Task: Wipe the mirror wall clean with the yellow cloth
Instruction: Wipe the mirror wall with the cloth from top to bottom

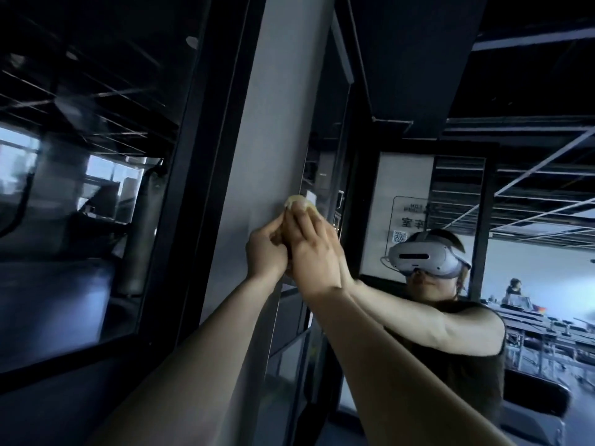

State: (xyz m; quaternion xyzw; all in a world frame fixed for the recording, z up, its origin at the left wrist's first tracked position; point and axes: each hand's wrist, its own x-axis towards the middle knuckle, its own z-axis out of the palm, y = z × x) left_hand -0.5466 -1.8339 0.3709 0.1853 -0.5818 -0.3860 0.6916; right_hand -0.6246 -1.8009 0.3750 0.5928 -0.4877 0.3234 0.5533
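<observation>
The yellow cloth (297, 201) is bunched against the mirror wall (402, 175), right at its left edge beside a grey pillar; only its top shows above my fingers. My right hand (310, 252) lies over the cloth with fairly straight fingers and presses it to the surface. My left hand (266, 251) is close beside it, its curled fingers gripping the cloth's lower part, which is mostly hidden. Both arms reach up from the bottom of the view. The mirror reflects my arms and a person in a white headset.
A grey pillar (273, 123) runs up the middle. A black-framed glass pane (96, 188) fills the left side. The mirror shows a dark ceiling grid, desks and another person far off at the right.
</observation>
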